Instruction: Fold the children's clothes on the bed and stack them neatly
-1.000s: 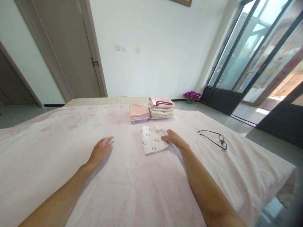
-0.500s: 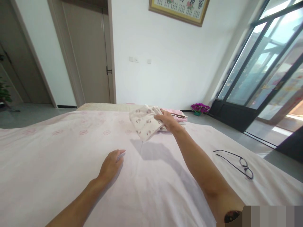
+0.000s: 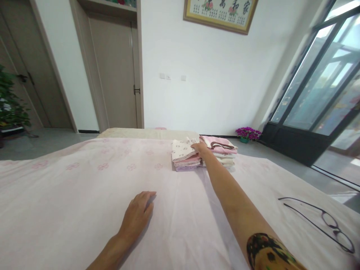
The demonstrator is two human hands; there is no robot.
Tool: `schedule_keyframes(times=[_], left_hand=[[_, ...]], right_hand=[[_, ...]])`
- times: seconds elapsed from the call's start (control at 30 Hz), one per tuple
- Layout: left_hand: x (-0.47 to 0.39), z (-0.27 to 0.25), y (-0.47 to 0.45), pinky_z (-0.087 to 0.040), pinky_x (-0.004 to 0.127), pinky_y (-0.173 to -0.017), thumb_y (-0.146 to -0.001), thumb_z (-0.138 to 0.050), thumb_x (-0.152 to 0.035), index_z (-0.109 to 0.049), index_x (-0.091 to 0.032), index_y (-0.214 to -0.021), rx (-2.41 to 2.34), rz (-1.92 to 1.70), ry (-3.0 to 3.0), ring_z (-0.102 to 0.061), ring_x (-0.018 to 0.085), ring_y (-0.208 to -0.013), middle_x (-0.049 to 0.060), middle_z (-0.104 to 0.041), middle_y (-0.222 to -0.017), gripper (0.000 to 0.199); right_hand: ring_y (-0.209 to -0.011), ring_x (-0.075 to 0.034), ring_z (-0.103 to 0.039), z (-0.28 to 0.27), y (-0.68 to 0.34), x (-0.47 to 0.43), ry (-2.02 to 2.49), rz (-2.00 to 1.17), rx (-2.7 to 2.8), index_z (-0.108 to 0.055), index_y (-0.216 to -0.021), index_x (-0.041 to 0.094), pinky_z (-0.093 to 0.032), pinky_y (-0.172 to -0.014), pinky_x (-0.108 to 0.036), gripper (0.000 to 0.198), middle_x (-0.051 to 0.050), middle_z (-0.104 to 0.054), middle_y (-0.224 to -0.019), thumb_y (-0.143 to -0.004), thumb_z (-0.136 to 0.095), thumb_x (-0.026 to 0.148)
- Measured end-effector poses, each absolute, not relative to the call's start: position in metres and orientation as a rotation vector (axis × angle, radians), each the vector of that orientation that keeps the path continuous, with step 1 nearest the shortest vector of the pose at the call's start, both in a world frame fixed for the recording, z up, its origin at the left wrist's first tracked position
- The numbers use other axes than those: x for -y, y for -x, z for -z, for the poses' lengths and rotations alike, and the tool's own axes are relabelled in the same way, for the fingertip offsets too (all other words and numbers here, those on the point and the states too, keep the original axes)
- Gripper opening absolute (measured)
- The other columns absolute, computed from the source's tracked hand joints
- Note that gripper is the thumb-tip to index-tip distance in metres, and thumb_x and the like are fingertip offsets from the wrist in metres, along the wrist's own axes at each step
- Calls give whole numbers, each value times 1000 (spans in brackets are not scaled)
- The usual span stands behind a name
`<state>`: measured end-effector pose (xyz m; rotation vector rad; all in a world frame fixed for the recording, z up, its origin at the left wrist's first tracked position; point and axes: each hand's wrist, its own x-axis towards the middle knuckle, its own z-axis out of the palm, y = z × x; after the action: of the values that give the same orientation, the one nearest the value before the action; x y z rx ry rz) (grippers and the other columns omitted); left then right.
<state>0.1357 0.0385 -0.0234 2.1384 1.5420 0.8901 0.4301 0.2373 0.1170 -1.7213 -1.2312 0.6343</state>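
Out on the pale pink flowered cover (image 3: 84, 210), before a white wall (image 3: 210, 97), the right hand (image 3: 200, 148) pinches the patterned cloth (image 3: 182, 150) atop a folded pile (image 3: 187, 165), the left hand's (image 3: 137, 210) fingers loosely curled, empty.

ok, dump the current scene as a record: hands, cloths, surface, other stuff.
right hand: at the right edge of the patterned cloth; grip unclear
patterned cloth: on top of the left stack
left stack: pink layers, lilac at bottom
right stack: pink-and-white fold with brown detail on top, paler folds below
left hand: low over the sheet, no object visible in it
sheet: pale pink, flower print
glasses: on the sheet, right side, arms unfolded
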Motion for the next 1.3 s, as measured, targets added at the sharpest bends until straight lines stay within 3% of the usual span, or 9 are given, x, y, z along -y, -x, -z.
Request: schedule_keyframes(times=[0.2, 0.33, 0.43, 0.5, 0.63, 0.9, 1.1, 1.2, 1.3], left_hand=[[-39, 24, -135, -39, 43, -105, -88, -43, -24, -63, -21, -122, -1542, -890, -2136, -54, 24, -120, 8, -63, -126, 39], [-39, 22, -135, -39, 42, -105, -88, -44, -24, -64, -22, -120, -1539, -893, -2141, -54, 24, -120, 8, -63, -126, 39], [-38, 21, -136, -40, 41, -104, -87, -43, -24, -64, -22, -120, -1542, -900, -2150, -54, 24, -120, 8, -64, -125, 39], [-38, 20, -136, -40, 42, -104, -87, -44, -24, -64, -22, -120, -1546, -900, -2151, -54, 24, -120, 8, -64, -125, 38], [-36, 17, -137, -40, 42, -103, -86, -45, -22, -66, -23, -116, -1531, -870, -2167, -55, 24, -119, 7, -64, -124, 37], [-35, 14, -137, -40, 41, -103, -85, -45, -21, -69, -24, -108, -1520, -858, -2186, -55, 24, -119, 7, -64, -123, 34], [-38, 15, -134, -41, 41, -104, -86, -45, -24, -68, -22, -111, -1486, -938, -2049, -57, 23, -117, 7, -66, -120, 35], [-41, 17, -131, -42, 40, -104, -86, -44, -27, -67, -21, -114, -1494, -992, -1933, -59, 23, -116, 7, -66, -122, 36], [-43, 20, -129, -44, 40, -103, -87, -44, -30, -66, -21, -116, -1509, -1033, -1838, -60, 24, -115, 7, -67, -123, 37]], right_hand=[[-67, -25, -63, -108, -442, -258, 1916, -512, 1281, -64, -103, 10, -50, -57, -34, 36, -7, -63, -68, -68, -67, 21], [-91, -30, -65, -101, -447, -251, 1941, -323, 1416, -63, -103, 6, -50, -77, -36, 34, -18, -68, -92, -71, -63, 14], [-124, -34, -50, -104, -437, -244, 1911, -148, 1507, -56, -122, 6, -38, -102, -40, 45, -25, -56, -129, -78, -58, 12], [-139, -32, -33, -106, -426, -242, 1839, 16, 1684, -50, -133, 10, -24, -113, -42, 47, -21, -42, -147, -87, -52, 17], [-147, -30, -15, -95, -412, -241, 1710, 326, 2155, -40, -145, 19, -8, -117, -49, 51, -12, -29, -158, -99, -41, 38], [-142, -30, -28, -68, -428, -240, 1873, 204, 2253, -53, -135, 19, -19, -113, -50, 45, -16, -44, -149, -98, -42, 42], [-136, -21, -38, -66, -418, -196, 1718, 174, 1859, -55, -131, 19, -25, -113, -38, 40, -11, -53, -140, -97, -33, 26], [-117, -21, -53, -40, -411, -156, 1572, -128, 1334, -57, -123, 18, -41, -100, -34, 37, -11, -62, -123, -91, -39, 26], [-87, -20, -61, -17, -409, -127, 1579, -533, 989, -58, -112, 19, -50, -75, -28, 37, -6, -66, -94, -83, -53, 41]])
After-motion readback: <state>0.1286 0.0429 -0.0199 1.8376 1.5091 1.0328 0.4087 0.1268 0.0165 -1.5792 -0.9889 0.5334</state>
